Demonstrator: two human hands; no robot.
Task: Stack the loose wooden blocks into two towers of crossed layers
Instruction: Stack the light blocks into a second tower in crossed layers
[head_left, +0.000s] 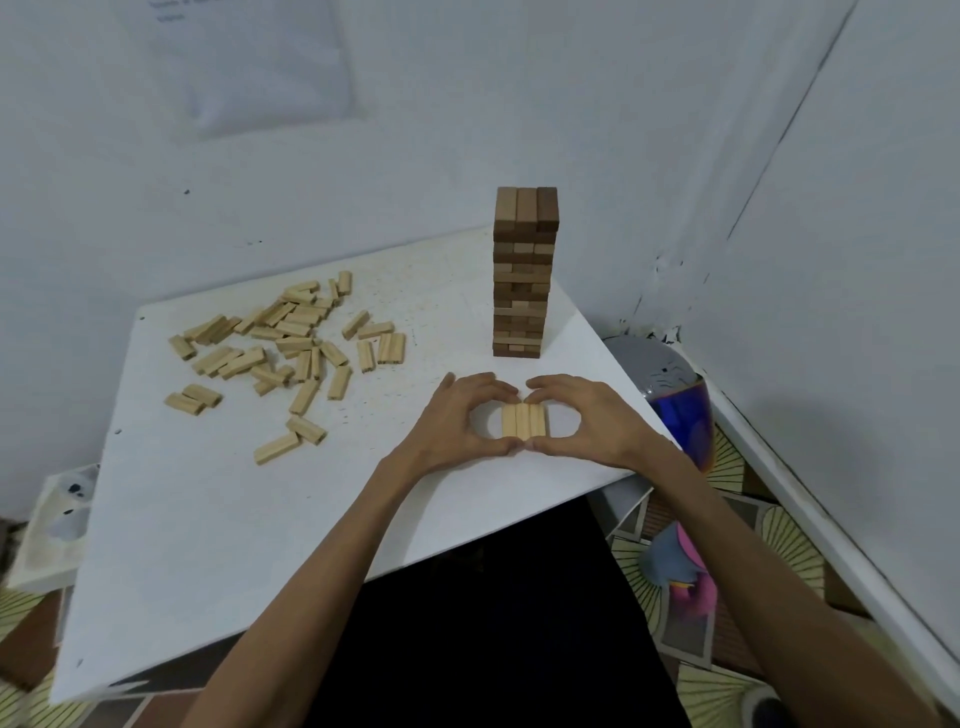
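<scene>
The left hand (457, 422) and right hand (587, 421) curl round a row of pale blocks (523, 420), pinching its ends. The blocks look light, hard and smooth, so squeeze the ends gently. A dark tower (524, 275) stands at 12 o'clock. Loose blocks (280, 343) lie at 10 o'clock on the white counter (208, 519), by a wall corner.

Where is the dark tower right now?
In the head view, the dark tower stands near the table's far right edge, just beyond the left hand and right hand holding a row of pale blocks.
</scene>
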